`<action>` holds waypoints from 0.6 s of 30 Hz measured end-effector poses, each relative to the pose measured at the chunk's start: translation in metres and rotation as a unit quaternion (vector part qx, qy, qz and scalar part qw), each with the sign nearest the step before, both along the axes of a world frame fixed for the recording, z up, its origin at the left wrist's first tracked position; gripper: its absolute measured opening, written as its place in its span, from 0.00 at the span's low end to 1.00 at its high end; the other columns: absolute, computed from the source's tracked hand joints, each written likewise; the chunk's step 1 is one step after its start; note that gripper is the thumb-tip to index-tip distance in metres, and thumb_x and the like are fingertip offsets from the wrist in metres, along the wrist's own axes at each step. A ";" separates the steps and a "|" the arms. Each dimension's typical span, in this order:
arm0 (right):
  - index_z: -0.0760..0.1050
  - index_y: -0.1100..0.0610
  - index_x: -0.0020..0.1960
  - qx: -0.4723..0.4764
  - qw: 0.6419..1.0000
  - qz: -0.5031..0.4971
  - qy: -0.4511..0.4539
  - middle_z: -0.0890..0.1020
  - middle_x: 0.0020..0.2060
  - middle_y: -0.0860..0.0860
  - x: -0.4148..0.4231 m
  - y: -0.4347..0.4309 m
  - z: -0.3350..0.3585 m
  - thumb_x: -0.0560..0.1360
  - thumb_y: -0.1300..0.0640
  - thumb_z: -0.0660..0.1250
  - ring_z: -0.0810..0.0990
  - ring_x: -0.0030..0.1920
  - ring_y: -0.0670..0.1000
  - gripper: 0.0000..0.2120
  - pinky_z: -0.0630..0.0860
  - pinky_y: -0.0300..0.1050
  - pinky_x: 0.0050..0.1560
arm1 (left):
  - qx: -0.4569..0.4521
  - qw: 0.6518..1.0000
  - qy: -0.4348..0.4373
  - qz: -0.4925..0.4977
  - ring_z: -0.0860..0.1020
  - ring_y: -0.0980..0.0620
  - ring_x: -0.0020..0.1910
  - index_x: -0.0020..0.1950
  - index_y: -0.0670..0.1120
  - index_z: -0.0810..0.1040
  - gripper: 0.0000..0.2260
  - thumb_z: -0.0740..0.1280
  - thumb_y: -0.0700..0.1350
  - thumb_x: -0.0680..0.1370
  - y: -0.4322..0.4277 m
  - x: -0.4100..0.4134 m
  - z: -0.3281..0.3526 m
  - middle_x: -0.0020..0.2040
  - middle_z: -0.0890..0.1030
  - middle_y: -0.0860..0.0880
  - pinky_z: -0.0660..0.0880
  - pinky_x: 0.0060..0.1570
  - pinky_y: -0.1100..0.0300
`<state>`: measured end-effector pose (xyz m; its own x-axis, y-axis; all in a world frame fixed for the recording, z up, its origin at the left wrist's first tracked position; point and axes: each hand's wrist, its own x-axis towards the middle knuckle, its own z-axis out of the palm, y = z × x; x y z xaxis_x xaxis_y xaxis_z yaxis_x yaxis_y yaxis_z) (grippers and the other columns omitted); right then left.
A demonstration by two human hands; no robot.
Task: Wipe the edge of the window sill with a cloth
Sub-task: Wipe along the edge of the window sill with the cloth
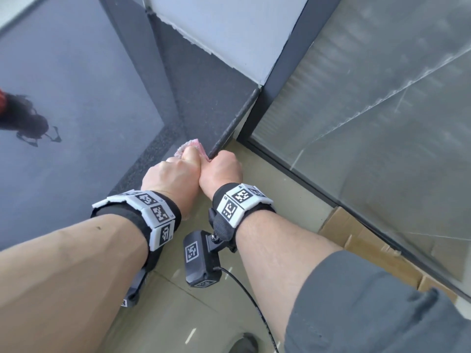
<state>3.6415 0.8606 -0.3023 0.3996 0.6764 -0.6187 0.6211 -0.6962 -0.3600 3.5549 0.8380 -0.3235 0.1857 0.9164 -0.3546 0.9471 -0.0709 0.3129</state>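
Just above the centre of the frame, the two hands meet fist against fist at the near end of the window sill's edge. The left hand (171,171) is curled closed on a pink cloth (189,148), whose fuzzy fringe pokes out above the thumb and lies on the dark speckled sill (204,98). The right hand (222,168) is also clenched, its knuckles pressed to the sill's front edge (233,123), a dark rounded strip that runs up and to the right toward the middle of the frame; a sliver of pink shows between the two fists, but whether the right fingers pinch the cloth cannot be told.

Both wrists wear black bands with white blocks printed with square black markers: the left wristband (150,212) and the right wristband (240,201). Below the right wrist hangs a small black box (201,258) with a marker and a cable (254,301) trailing to the lower edge. A grey sleeve (382,301) fills the lower right corner.

The window glass (63,98) takes up the left of the frame. A white wall panel (229,29) sits at top centre, a dark frame (280,72) beside it, and a glass panel (382,110) on the right. Flattened cardboard (356,240) lies on the pale tiled floor (267,174) at lower right.
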 end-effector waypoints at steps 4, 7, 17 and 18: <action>0.71 0.57 0.39 0.007 0.999 0.037 -0.020 0.82 0.47 0.58 0.020 0.000 -0.006 0.73 0.39 0.65 0.70 0.32 0.55 0.20 0.63 0.41 0.29 | -0.008 1.000 -0.011 0.025 0.78 0.40 0.37 0.44 0.45 0.55 0.16 0.65 0.41 0.73 -0.004 0.022 -0.002 0.41 0.77 0.43 0.66 0.32 0.52; 0.73 0.59 0.40 0.017 0.998 0.050 -0.036 0.82 0.47 0.59 0.030 0.008 -0.008 0.73 0.39 0.64 0.73 0.34 0.56 0.22 0.64 0.41 0.31 | -0.019 0.999 -0.021 0.037 0.79 0.37 0.42 0.48 0.44 0.60 0.14 0.66 0.39 0.72 0.002 0.035 0.000 0.45 0.78 0.40 0.67 0.34 0.51; 0.71 0.59 0.28 0.075 0.997 0.003 0.001 0.69 0.16 0.47 0.057 -0.001 -0.007 0.74 0.40 0.64 0.66 0.16 0.43 0.25 0.59 0.32 0.14 | 0.059 0.997 -0.051 0.026 0.80 0.37 0.41 0.58 0.41 0.65 0.10 0.55 0.43 0.78 -0.001 0.057 0.003 0.45 0.80 0.40 0.65 0.33 0.52; 0.69 0.58 0.25 0.083 0.997 -0.002 0.001 0.68 0.14 0.47 0.059 -0.001 -0.007 0.74 0.39 0.64 0.66 0.15 0.44 0.27 0.58 0.33 0.14 | 0.073 0.996 -0.051 0.022 0.80 0.37 0.41 0.59 0.41 0.65 0.11 0.55 0.43 0.79 0.000 0.060 0.002 0.46 0.80 0.39 0.66 0.33 0.52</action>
